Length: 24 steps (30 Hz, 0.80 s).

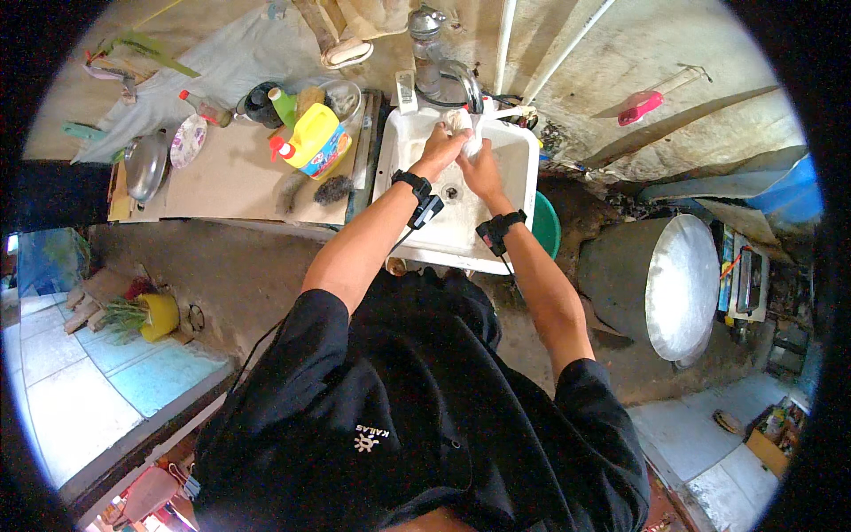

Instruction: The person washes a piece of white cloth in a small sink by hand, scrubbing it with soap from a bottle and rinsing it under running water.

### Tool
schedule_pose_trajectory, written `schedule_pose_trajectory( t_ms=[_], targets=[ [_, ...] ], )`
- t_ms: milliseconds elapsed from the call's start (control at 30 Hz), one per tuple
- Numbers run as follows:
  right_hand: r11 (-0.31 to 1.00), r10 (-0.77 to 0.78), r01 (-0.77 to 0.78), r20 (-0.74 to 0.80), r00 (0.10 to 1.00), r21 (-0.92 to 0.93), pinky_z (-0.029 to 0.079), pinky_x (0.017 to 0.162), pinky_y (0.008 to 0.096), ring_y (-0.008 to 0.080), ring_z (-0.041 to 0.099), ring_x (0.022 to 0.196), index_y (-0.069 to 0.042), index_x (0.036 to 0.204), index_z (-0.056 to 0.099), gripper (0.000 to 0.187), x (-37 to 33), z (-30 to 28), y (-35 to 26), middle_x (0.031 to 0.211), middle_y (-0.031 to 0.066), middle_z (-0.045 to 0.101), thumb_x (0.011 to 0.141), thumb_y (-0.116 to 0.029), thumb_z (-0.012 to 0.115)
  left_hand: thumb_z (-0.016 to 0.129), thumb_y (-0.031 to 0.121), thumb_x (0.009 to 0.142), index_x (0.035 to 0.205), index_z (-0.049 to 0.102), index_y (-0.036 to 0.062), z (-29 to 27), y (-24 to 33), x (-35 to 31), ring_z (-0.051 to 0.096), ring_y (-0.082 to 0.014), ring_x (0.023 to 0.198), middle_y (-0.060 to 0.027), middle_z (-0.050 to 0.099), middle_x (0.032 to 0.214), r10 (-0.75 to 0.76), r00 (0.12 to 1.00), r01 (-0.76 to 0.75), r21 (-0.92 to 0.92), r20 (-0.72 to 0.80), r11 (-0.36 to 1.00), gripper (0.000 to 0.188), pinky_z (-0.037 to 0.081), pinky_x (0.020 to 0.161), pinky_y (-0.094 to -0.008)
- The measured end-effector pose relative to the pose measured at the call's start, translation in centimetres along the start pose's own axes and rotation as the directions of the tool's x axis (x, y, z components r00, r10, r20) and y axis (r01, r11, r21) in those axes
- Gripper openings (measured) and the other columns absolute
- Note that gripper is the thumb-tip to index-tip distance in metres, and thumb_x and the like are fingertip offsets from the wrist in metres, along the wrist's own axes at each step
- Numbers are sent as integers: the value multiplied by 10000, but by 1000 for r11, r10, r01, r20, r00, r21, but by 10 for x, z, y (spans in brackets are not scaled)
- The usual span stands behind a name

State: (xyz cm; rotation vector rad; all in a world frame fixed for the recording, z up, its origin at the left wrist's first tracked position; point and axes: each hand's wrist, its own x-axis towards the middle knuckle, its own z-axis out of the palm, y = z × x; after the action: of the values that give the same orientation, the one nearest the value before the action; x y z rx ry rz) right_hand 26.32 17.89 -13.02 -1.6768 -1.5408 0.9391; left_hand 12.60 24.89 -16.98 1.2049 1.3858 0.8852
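Note:
Both my hands are over the white sink [519, 191], under the curved spout of the metal faucet [464, 78]. My left hand [441, 149] has its fingers closed around a crumpled white cloth [460, 121]. From the other side my right hand [484, 170] grips the same cloth, its fingers partly hidden behind it. The cloth is bunched up close to the sink's back rim. Below the hands, the drain [451, 191] shows in the basin floor. Whether water runs from the spout, I cannot make out.
Left of the sink, a counter [226, 182] bears a yellow jug [317, 142] with a red cap, a dark scouring pad [333, 189], a patterned plate [189, 142] and a metal lid [146, 166]. A green basin [548, 226] and a large metal pot [678, 288] stand to the right.

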Motion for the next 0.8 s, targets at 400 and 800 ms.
schedule_pose_trajectory(
  t_ms=[400,800],
  targets=[
    [971,-52,77,-118,992,225,552,884,459,387,721,1058,5,1351,574,572,-7,-2,64,1162,229,745,954,-352,778,685,391,1026,1367,595,23,22,15,-20,723,-198,892,-105,762,1013,-101,989,103,-16,104,995,510,570,819,-363],
    [691,89,-247,259,962,679,445,735,283,69,555,836,-55,1241,685,297,-29,-38,61,1001,-31,675,1043,-276,702,719,363,1014,1333,604,52,20,50,-20,725,-180,943,-99,752,1098,-92,963,119,-91,254,989,460,589,810,-322]
  ],
)
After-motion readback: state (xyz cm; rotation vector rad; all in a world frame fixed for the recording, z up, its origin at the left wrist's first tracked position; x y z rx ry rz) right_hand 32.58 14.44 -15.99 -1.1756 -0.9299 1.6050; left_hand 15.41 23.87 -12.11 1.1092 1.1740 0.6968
